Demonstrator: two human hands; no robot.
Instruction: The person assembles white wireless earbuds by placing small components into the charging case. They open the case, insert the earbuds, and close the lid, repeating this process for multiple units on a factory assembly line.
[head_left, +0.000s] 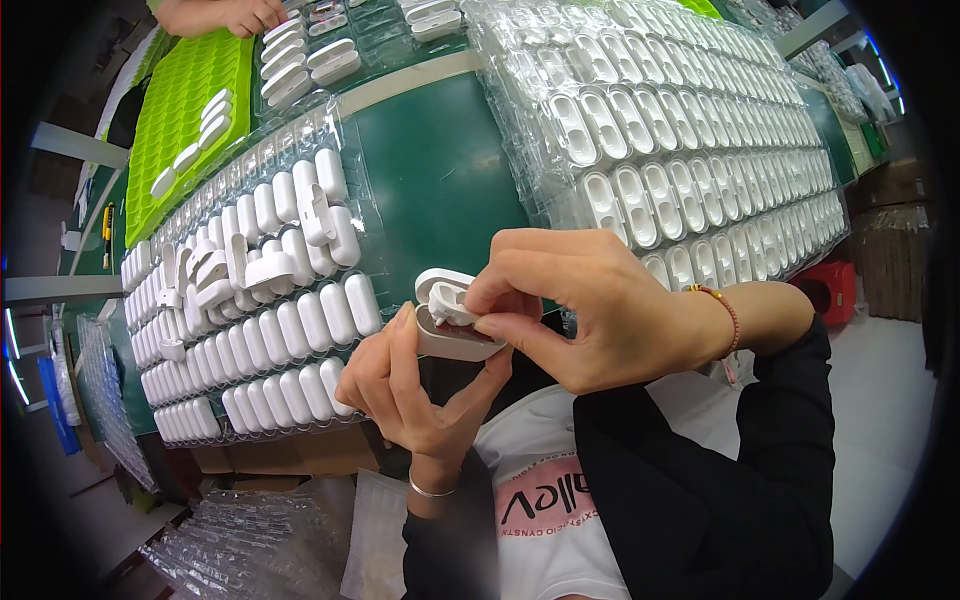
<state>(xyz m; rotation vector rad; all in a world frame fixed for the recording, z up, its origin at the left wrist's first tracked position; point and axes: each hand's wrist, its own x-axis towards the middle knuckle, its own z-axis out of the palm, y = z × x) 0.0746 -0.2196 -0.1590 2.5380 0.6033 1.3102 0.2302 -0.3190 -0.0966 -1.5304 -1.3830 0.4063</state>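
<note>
My left hand (422, 398) grips a small white earbud charging case (455, 345) from below and the side, its lid tipped up. With thumb and fingers, my right hand (590, 310) pinches a white plastic insert (447, 303) at the case's opening; the insert sits partly inside, tilted. A dark reddish part shows within the case, mostly covered by my fingers. Just left of my hands, a clear plastic tray (355, 195) carries rows of rounded white cases (312, 318). Several loose white parts (270, 268) lie on top of them.
At the right, clear blister trays (515, 150) hold rows of open white shells (640, 120). A green tray (190, 95) with a few white pieces stands far left, near another person's hand (250, 15). The table (430, 170) is dark green. A red bin (830, 290) sits at right.
</note>
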